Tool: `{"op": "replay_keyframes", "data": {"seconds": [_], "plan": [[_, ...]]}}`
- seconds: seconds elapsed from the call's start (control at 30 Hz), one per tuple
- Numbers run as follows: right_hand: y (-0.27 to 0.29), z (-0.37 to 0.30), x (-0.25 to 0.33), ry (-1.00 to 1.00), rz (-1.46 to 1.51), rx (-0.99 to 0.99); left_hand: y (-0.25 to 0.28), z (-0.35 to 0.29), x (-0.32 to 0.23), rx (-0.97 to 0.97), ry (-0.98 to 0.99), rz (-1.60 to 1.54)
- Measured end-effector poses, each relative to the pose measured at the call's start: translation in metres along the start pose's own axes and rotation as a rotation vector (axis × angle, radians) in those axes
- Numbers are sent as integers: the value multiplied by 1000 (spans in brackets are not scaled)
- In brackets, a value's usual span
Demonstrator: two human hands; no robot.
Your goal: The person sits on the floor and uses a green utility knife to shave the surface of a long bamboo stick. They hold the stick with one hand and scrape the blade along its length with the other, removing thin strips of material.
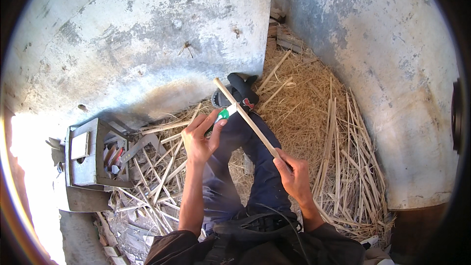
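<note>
My left hand (198,140) is closed round the green-and-white handle of a small knife (223,114). Its short pale blade meets a long, thin wooden strip (255,130) near the upper part. The lower end of that strip is gripped in my right hand (293,172), fingers wrapped round it. From there the strip slants up and to the left, above my dark blue trouser legs (265,176), its far end near my dark shoe (240,91).
Straw-like shavings (299,103) cover the floor ahead. Many split strips (338,157) lie piled at the right, with loose ones (162,186) at the left. A grey wooden box (86,167) lies beside those. Weathered walls (147,34) rise close in front and at the right.
</note>
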State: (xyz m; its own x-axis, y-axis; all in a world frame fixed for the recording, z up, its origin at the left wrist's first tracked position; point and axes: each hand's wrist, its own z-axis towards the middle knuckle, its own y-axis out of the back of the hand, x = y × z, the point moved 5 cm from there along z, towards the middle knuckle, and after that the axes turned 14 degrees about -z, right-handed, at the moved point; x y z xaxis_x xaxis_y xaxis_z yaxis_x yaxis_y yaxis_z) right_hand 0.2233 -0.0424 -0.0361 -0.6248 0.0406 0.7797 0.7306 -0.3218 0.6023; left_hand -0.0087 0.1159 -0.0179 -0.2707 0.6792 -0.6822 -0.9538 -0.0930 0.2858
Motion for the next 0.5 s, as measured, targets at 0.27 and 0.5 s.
{"op": "replay_keyframes", "data": {"seconds": [0.27, 0.5], "plan": [[-4, 0, 2, 43, -43, 0, 7, -3, 1, -24, 12, 16], [-5, -3, 1, 96, -20, -76, 7, -4, 5, -11, -37, 33]]}}
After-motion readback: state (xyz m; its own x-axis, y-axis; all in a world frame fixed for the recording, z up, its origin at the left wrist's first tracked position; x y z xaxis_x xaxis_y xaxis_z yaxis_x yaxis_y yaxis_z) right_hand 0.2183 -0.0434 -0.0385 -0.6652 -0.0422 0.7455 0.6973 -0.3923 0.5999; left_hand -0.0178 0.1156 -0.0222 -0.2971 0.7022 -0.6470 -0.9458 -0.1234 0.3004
